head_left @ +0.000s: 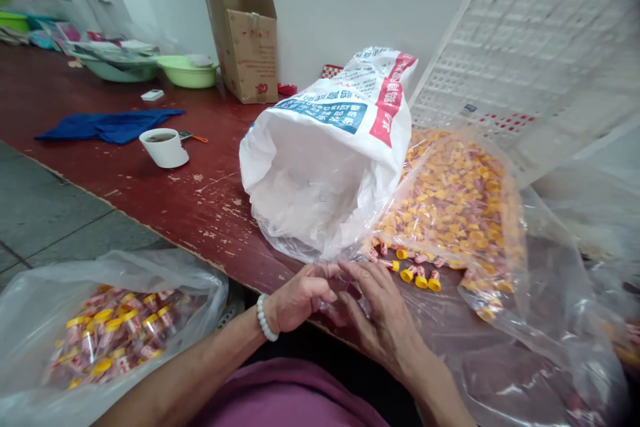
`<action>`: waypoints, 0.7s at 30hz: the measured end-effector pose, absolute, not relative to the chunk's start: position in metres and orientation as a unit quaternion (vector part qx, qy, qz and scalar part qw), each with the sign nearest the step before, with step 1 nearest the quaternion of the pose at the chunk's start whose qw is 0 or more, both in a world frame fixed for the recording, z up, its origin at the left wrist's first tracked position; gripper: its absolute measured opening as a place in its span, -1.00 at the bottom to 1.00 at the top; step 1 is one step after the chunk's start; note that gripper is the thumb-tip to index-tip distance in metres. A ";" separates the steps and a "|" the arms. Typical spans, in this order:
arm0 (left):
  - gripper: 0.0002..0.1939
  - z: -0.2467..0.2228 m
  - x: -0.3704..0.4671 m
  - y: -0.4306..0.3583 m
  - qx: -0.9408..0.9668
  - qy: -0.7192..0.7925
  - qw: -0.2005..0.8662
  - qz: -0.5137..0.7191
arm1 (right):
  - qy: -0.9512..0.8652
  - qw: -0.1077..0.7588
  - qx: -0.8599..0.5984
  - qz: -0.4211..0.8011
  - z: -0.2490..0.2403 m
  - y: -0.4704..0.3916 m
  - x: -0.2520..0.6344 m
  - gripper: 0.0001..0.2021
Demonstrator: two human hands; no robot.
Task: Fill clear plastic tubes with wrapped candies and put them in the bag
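Observation:
My left hand, with a pale bead bracelet on its wrist, is closed with thumb and fingers bent together. Fingers curved, my right hand comes against it from the other side. A small clear plastic piece shows between them; the fingers partly hide it and its kind is unclear. Just beyond lies a white printed sack, its wide mouth facing me and a clear liner inside. Beside my right hand, several small tubes with yellow caps lie loose on the red table.
A clear bag full of yellow-capped tubes stands at right, before a leaning white plastic crate. Another bag of tubes sits low at left. Further back are a white cup, a blue cloth, a cardboard box and basins.

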State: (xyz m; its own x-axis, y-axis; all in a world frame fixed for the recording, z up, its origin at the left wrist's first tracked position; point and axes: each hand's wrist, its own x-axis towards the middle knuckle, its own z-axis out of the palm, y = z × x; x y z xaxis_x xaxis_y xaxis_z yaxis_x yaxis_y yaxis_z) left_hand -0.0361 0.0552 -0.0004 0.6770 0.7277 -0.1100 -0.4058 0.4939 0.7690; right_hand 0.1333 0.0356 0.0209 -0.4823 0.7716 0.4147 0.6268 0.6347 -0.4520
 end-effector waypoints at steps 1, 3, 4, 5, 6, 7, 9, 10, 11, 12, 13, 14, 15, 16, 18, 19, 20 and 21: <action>-0.59 -0.001 -0.036 0.055 0.355 0.215 0.840 0.348 | -0.848 0.307 -0.413 0.124 0.021 0.035 0.132 -0.64; -0.59 -0.004 -0.038 0.055 0.317 0.225 0.841 0.376 | -0.830 0.351 -0.418 0.110 0.020 0.032 0.129 -0.65; -0.60 -0.005 -0.039 0.054 0.299 0.236 0.840 0.385 | -0.820 0.379 -0.419 0.093 0.019 0.031 0.127 -0.66; -0.62 -0.005 -0.041 0.053 0.281 0.249 0.843 0.387 | -0.810 0.403 -0.420 0.068 0.017 0.029 0.125 -0.68; -0.66 -0.006 -0.042 0.052 0.261 0.258 0.850 0.379 | -0.805 0.421 -0.417 0.037 0.016 0.026 0.123 -0.69; -0.70 -0.007 -0.043 0.050 0.240 0.262 0.860 0.367 | -0.805 0.425 -0.413 0.009 0.014 0.023 0.120 -0.71; -0.75 -0.009 -0.044 0.047 0.199 0.257 0.882 0.341 | -0.825 0.397 -0.400 -0.028 0.011 0.015 0.115 -0.74; -0.75 -0.010 -0.043 0.045 0.182 0.254 0.889 0.335 | -0.839 0.373 -0.395 -0.032 0.011 0.012 0.113 -0.75; -0.74 -0.011 -0.043 0.044 0.171 0.254 0.891 0.334 | -0.852 0.350 -0.390 -0.021 0.011 0.010 0.112 -0.75; -0.74 -0.012 -0.042 0.044 0.166 0.259 0.889 0.340 | -0.860 0.333 -0.386 0.004 0.011 0.009 0.114 -0.73; -0.73 -0.012 -0.042 0.044 0.169 0.267 0.883 0.346 | -0.863 0.325 -0.386 0.036 0.011 0.010 0.119 -0.71; -0.73 -0.012 -0.041 0.044 0.178 0.277 0.877 0.351 | -0.857 0.328 -0.392 0.066 0.011 0.013 0.127 -0.68; -0.73 -0.012 -0.040 0.044 0.192 0.288 0.868 0.356 | -0.844 0.336 -0.410 0.087 0.009 0.018 0.138 -0.66; -0.73 -0.011 -0.040 0.044 0.210 0.299 0.859 0.357 | -0.823 0.344 -0.443 0.090 0.005 0.025 0.151 -0.65; -0.71 -0.008 -0.038 0.044 0.250 0.322 0.842 0.353 | -0.765 0.335 -0.548 0.048 -0.007 0.041 0.183 -0.67; -0.68 -0.006 -0.037 0.044 0.267 0.335 0.833 0.350 | -0.732 0.305 -0.609 0.018 -0.014 0.048 0.198 -0.69; -0.64 -0.004 -0.036 0.044 0.285 0.347 0.823 0.349 | -0.701 0.265 -0.662 -0.003 -0.023 0.055 0.212 -0.69; -0.61 -0.003 -0.034 0.043 0.305 0.359 0.811 0.348 | -0.675 0.229 -0.701 -0.013 -0.031 0.060 0.223 -0.68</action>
